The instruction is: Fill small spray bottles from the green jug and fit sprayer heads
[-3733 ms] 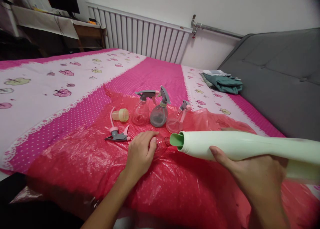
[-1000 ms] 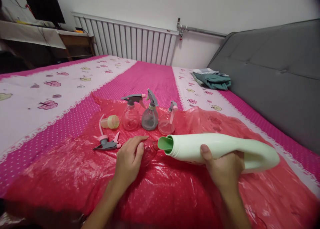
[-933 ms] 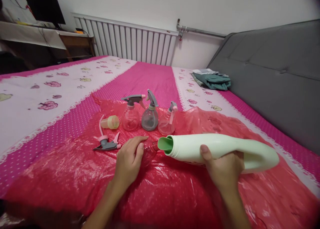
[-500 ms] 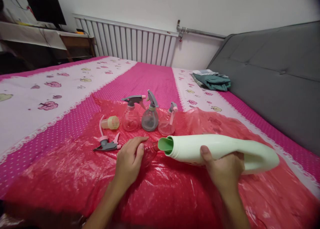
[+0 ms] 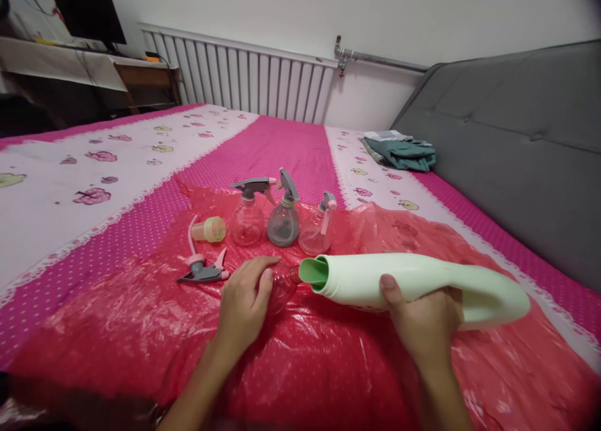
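My right hand [image 5: 425, 312] is closed around the handle of a pale green detergent jug [image 5: 399, 274], tipped on its side with its mouth to the left. The jug's green pouring spout [image 5: 312, 271] meets the neck of a clear spray bottle [image 5: 283, 285]. My left hand [image 5: 246, 296] is wrapped around that bottle, hiding much of it. Left of this hand lies a grey and pink spray head [image 5: 204, 270] with its tube. Beyond it is a yellowish translucent cap [image 5: 210, 230], on its side. Whether liquid is flowing I cannot tell.
Behind my hands stand three spray bottles with heads on: a clear one [image 5: 247, 224], a grey one [image 5: 283, 223] and another clear one [image 5: 315, 232]. Red plastic sheeting [image 5: 328, 356] covers the bed [image 5: 291, 146]. Folded clothes [image 5: 401, 152] lie near the grey headboard [image 5: 516, 118].
The view has shifted very slightly. Both hands, the jug and the bottle keep the same positions relative to one another.
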